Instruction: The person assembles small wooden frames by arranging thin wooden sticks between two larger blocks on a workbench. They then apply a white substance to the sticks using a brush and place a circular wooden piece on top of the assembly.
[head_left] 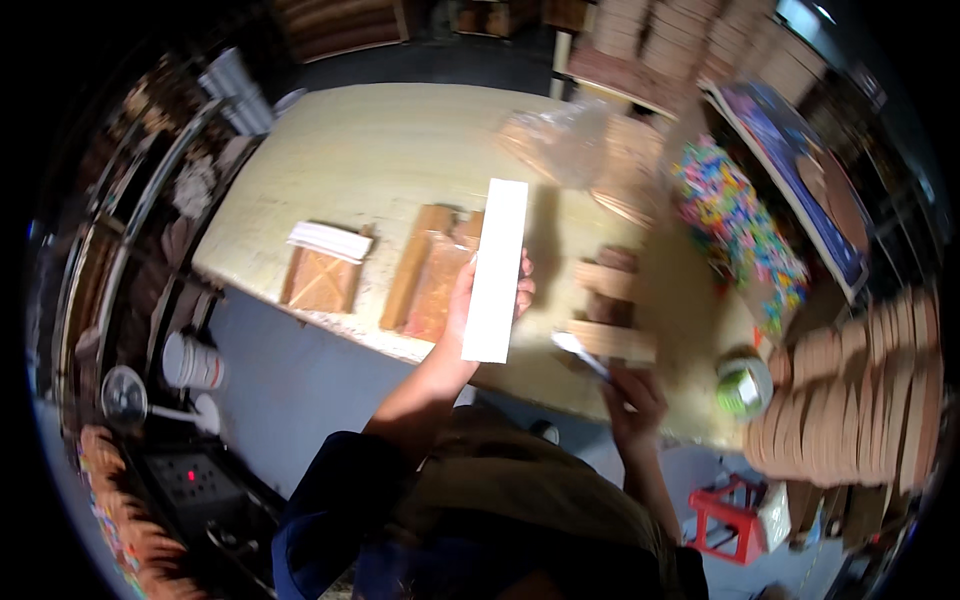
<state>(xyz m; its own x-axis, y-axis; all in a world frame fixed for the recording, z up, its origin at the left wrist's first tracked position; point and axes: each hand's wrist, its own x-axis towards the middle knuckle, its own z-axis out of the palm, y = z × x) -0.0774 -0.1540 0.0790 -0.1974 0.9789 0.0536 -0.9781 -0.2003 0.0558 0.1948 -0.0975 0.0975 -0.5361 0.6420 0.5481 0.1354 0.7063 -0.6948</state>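
White strip held in left grip, above worktop, fingertips at right edge. Looks light, fairly stiff, perhaps smooth enough to slip; best held mid-length by long edges. Right grip closed on slim pale-tipped tool, blurred. Brown pieces just beyond.

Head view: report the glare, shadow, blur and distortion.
In the head view, the white strip glares almost featureless, with a dark shadow on the table to its right; in the same head view, the right hand and its white-tipped tool look blurred; the head view's corners are black, and the table's far edge bows.
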